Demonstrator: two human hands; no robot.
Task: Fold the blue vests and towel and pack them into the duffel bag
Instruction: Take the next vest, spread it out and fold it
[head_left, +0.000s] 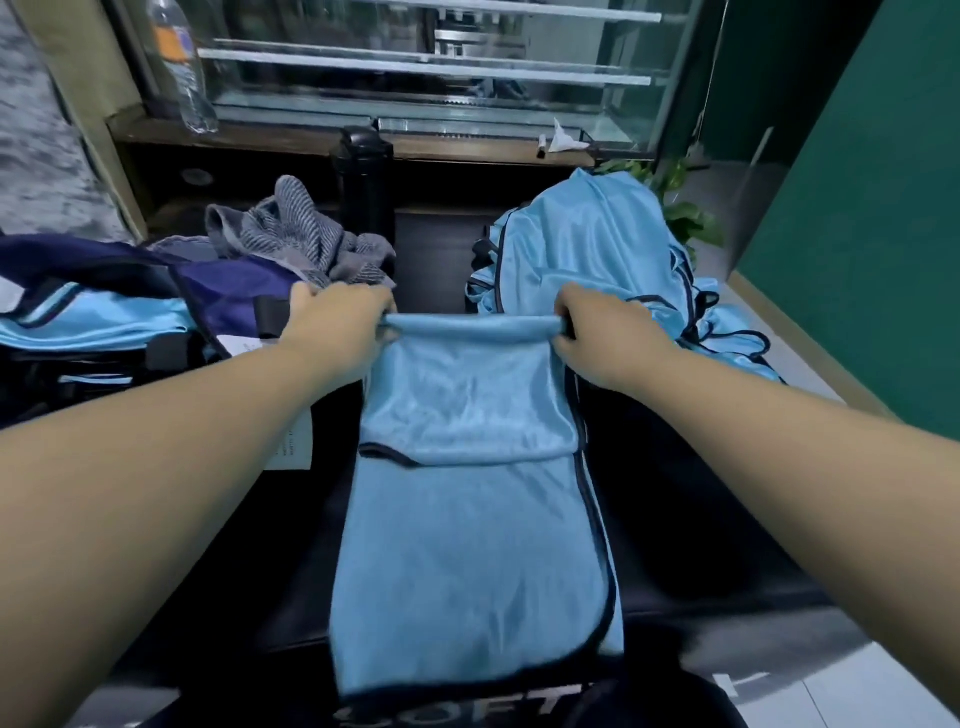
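Head view: hands' (337, 327) fingertips hidden behind vest (467, 467).

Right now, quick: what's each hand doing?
Left hand: grips the far left corner of the blue vest.
Right hand: grips its far right corner.

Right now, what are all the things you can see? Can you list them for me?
vest being folded: one, light blue, middle of dark table
table: one, black, under vest
vest pile: several, light blue, far right
towel: one, grey striped, far left, crumpled
duffel bag: one, navy, left, blue cloth inside
paper: one, white, beside left arm
bottle: one, clear, shelf
plant: one, green, behind pile
left hand: gripping vest's fold
right hand: gripping vest's fold
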